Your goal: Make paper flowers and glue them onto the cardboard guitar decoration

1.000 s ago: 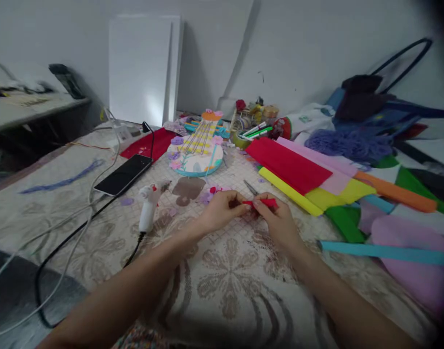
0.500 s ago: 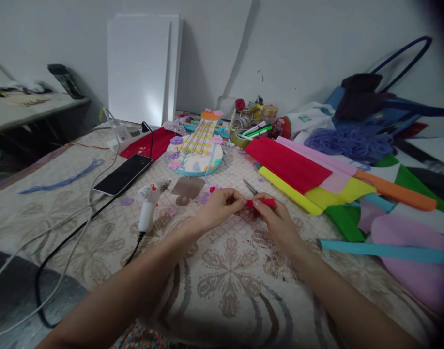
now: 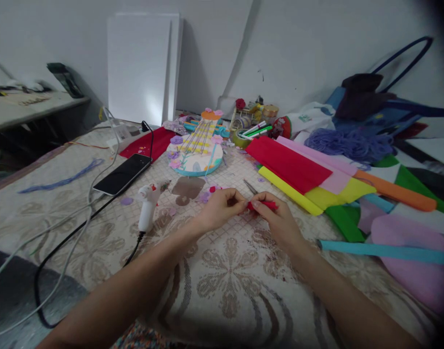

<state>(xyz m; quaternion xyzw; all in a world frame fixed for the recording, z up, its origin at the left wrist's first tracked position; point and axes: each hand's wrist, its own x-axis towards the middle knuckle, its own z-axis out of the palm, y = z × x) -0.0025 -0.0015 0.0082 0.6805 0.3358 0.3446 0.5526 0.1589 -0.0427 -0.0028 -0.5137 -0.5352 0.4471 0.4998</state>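
Note:
A small red strip (image 3: 268,205) is pinched between the thumb and fingers of my right hand (image 3: 276,218). My left hand (image 3: 222,208) meets it at the strip's left end, thumb and forefinger pressed together there; the fingertips hide that end. Just behind my right fingers lie scissors (image 3: 250,186), their blades pointing away. Beyond my left hand are small pink and purple flower pieces (image 3: 207,195) and a brown-grey flat patch (image 3: 187,188). A decorated guitar-shaped piece (image 3: 196,155) with strings and felt flowers rests further back.
On the left are a white glue gun (image 3: 146,213), a black phone (image 3: 123,174) and loose cables (image 3: 67,242). Felt sheets in red (image 3: 289,162), yellow, green and orange cover the right side, with purple yarn (image 3: 348,143) behind. White boards (image 3: 140,68) lean on the wall.
My hands have drawn slightly closer together around the red strip. The strip looks more bunched in my right fingers, and its right end has shifted a little.

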